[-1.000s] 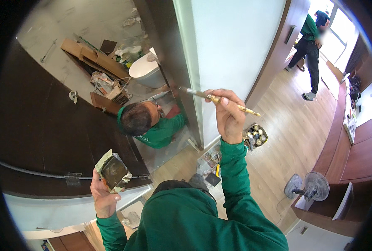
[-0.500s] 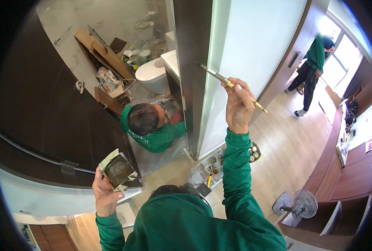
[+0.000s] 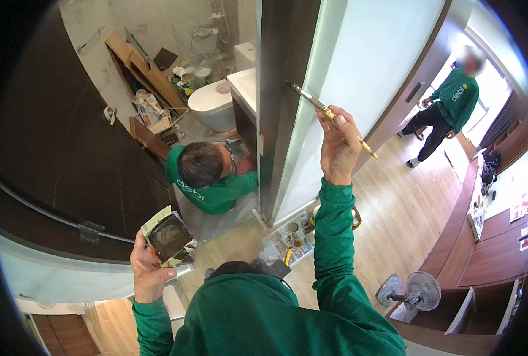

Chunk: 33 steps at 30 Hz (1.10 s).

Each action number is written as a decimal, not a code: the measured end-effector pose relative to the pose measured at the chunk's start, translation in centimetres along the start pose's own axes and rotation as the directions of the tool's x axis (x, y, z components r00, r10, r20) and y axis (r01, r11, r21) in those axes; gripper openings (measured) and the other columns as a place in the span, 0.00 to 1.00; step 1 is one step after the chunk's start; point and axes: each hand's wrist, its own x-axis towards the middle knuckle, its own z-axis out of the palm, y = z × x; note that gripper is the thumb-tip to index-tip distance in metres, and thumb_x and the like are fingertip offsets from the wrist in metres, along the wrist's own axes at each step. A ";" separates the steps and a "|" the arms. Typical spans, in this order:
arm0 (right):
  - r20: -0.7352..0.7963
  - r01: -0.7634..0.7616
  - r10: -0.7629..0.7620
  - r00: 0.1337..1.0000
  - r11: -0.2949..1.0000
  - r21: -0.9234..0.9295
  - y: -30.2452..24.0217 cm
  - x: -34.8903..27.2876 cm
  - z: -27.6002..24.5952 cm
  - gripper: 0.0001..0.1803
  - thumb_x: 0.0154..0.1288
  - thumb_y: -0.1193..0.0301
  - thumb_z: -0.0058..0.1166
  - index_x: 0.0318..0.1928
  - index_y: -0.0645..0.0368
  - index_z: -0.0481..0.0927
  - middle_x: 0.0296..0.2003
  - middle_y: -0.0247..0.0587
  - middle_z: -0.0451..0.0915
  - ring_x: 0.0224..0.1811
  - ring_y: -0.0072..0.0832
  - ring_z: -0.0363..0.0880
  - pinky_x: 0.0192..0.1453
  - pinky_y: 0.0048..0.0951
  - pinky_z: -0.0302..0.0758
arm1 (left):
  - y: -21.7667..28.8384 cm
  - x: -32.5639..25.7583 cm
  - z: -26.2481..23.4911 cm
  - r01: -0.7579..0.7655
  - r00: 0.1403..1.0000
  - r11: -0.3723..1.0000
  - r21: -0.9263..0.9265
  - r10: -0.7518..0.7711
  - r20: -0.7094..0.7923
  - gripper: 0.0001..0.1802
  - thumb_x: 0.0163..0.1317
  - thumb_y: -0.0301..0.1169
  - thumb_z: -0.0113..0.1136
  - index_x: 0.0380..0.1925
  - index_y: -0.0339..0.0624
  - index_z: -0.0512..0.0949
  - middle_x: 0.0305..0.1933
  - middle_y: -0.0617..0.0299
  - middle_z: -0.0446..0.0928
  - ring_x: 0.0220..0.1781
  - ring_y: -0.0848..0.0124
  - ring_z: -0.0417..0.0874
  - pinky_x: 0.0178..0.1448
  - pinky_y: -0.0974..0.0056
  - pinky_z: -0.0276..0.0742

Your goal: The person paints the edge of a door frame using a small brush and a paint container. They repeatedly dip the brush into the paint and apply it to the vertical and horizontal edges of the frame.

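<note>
Here, left hand holds a tray with perhaps dark paint; right hand pinches a brush.

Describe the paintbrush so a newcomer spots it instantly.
Find the tall dark door frame, right of the toilet in the picture. Angled up toward it from the person's right hand is the paintbrush. Unlike the squarish, dark-faced board in the left hand, it's long, slender, yellow-handled.

Brush in right hand; palette in left hand; toilet left of door frame; fan lower right
</note>
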 end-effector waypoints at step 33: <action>0.004 -0.042 0.043 0.999 0.996 -0.078 0.5 0.7 -1.2 0.18 0.66 0.65 0.56 0.49 0.68 0.82 0.43 0.49 0.86 0.51 0.38 0.84 0.71 0.43 0.68 | -0.4 -0.1 -1.2 0.051 0.998 0.994 -0.093 -0.048 0.029 0.55 0.34 0.18 0.76 0.67 0.33 0.60 0.59 0.53 0.78 0.60 0.63 0.81 0.67 0.60 0.75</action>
